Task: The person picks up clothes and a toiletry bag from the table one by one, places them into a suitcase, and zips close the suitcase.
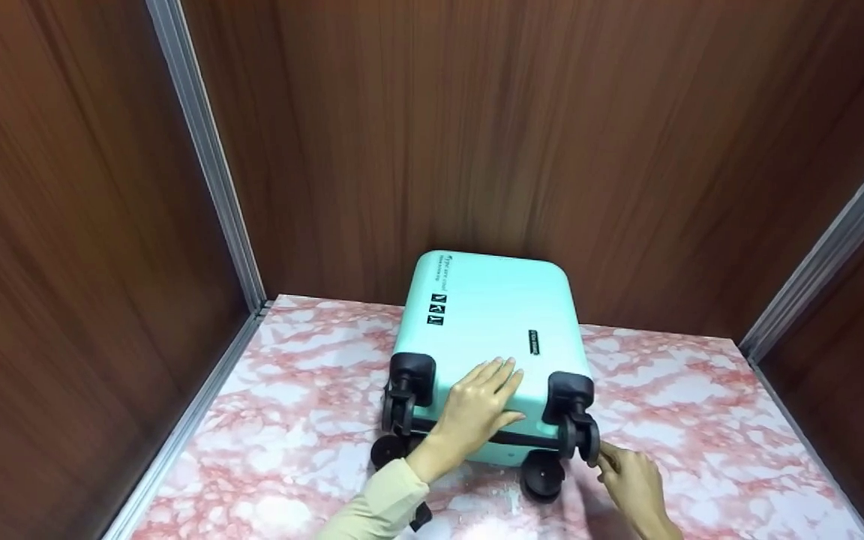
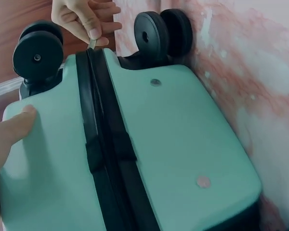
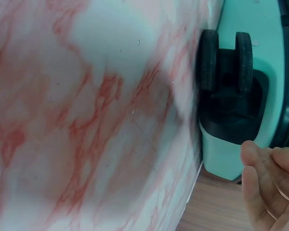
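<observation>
A mint-green hard-shell suitcase (image 1: 496, 311) lies flat, its wheeled end facing me. My left hand (image 1: 473, 405) rests on its upper shell near that end, fingers extended; the left wrist view shows the thumb (image 2: 19, 126) lying on the shell. At the right corner, my right hand (image 1: 633, 484) pinches a small zipper pull (image 2: 92, 44) between thumb and finger. The black zipper band (image 2: 103, 115) runs between the two shell halves. In the right wrist view, fingers (image 3: 262, 185) of the right hand show beside the corner, with the pull hidden.
Black caster wheels (image 1: 542, 476) stick out at the suitcase's near corners. It lies on a red-and-white marbled surface (image 1: 274, 450). Brown wood-grain panels (image 1: 477, 135) rise behind and on both sides, joined by grey metal strips (image 1: 211, 150). A small black object (image 1: 421, 516) is partly behind my left sleeve.
</observation>
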Demonstrator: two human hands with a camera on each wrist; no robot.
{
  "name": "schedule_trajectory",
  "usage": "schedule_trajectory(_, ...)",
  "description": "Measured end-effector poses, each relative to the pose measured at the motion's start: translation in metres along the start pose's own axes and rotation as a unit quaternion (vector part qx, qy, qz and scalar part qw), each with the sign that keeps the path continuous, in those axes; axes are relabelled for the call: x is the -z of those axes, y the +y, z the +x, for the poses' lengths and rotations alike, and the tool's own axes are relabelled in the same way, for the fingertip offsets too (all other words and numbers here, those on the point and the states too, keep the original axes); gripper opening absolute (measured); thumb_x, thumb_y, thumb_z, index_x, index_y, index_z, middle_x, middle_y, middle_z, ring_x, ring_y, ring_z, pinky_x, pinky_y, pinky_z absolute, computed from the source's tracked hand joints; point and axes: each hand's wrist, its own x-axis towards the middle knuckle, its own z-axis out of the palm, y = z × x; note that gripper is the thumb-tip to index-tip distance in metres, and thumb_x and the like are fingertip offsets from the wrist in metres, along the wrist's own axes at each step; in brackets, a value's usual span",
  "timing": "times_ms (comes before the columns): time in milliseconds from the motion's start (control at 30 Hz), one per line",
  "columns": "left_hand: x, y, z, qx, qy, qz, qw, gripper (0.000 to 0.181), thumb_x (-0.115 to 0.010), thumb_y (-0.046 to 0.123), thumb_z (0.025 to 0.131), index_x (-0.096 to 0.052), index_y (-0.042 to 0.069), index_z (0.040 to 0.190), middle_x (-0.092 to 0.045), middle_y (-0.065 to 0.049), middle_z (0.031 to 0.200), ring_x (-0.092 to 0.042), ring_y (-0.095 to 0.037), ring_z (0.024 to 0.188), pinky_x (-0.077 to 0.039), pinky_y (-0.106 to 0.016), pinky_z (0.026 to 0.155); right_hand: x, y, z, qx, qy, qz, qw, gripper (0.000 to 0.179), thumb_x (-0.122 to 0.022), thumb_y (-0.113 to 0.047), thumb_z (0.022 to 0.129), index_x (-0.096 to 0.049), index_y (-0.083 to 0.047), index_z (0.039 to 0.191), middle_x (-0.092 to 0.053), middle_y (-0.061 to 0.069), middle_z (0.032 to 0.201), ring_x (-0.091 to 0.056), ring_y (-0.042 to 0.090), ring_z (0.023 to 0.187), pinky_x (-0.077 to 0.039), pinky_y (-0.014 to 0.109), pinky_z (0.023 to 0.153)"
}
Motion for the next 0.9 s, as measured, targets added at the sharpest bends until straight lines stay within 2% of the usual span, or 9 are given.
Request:
schedule_trajectory(167, 0.001, -0.008, -0.005, 0.015, 0.011, -0.024, 0.9995, 0.064, -0.07, 0.054, 0.084, -0.065, 0.01, 0.13, -0.062, -0.006, 0.133, -0.055, -0.024, 0.126, -0.037, -0.037, 0.109, 0.0, 0.0, 0.0, -0.004, -0.003, 0.003, 1.0, 0.021, -0.07, -0.002, 0.086, -0.069, -0.019, 0.074, -0.064, -0.009, 0.055, -0.061, 0.007, 0.05, -0.048, 0.045, 0.056)
schedule_trajectory(267, 0.0, -0.011, -0.007, 0.029, 0.022, -0.029, 0.9989, 0.066, -0.069, 0.058, 0.082, -0.066, 0.01, 0.128, -0.063, -0.007, 0.131, -0.057, -0.026, 0.124, -0.038, -0.037, 0.108, -0.002, 0.0, -0.002, 0.015, 0.013, -0.002, 0.9998, 0.019, -0.072, -0.001, 0.084, -0.071, -0.018, 0.075, -0.065, -0.008, 0.056, -0.06, 0.005, 0.049, -0.047, 0.042, 0.054)
schedule_trajectory(500, -0.001, -0.014, -0.005, 0.018, 0.038, 0.023, 0.9988, 0.067, -0.063, 0.065, 0.079, -0.07, 0.015, 0.123, -0.067, -0.009, 0.125, -0.063, -0.023, 0.116, -0.046, -0.033, 0.1, -0.008, -0.003, -0.006, 0.067, 0.061, -0.028, 0.9955, 0.023, -0.072, 0.004, 0.075, -0.066, -0.018, 0.069, -0.063, -0.01, 0.053, -0.061, 0.011, 0.05, -0.047, 0.044, 0.052)
schedule_trajectory(667, 0.0, -0.014, -0.003, 0.013, 0.042, 0.043, 0.9981, 0.066, -0.061, 0.067, 0.079, -0.071, 0.017, 0.122, -0.068, -0.013, 0.121, -0.064, -0.023, 0.113, -0.048, -0.032, 0.097, -0.009, -0.005, -0.008, 0.068, 0.061, -0.02, 0.9956, 0.025, -0.071, 0.005, 0.075, -0.066, -0.018, 0.068, -0.062, -0.011, 0.053, -0.061, 0.011, 0.05, -0.046, 0.042, 0.052)
schedule_trajectory(800, 0.001, -0.013, -0.002, 0.013, 0.042, 0.052, 0.9977, 0.067, -0.06, 0.068, 0.079, -0.071, 0.018, 0.121, -0.068, -0.013, 0.121, -0.065, -0.023, 0.112, -0.048, -0.032, 0.097, -0.009, -0.008, -0.011, 0.068, 0.066, -0.007, 0.9955, 0.025, -0.071, 0.004, 0.076, -0.067, -0.018, 0.066, -0.062, -0.011, 0.052, -0.059, 0.006, 0.049, -0.045, 0.038, 0.051)
schedule_trajectory(900, 0.001, -0.014, -0.002, 0.016, 0.042, 0.054, 0.9975, 0.067, -0.061, 0.068, 0.078, -0.072, 0.018, 0.121, -0.068, -0.013, 0.121, -0.065, -0.023, 0.111, -0.048, -0.032, 0.097, -0.009, -0.014, -0.014, 0.071, 0.065, 0.009, 0.9953, 0.025, -0.072, 0.001, 0.081, -0.068, -0.018, 0.065, -0.062, -0.011, 0.052, -0.056, 0.0, 0.047, -0.045, 0.035, 0.049)
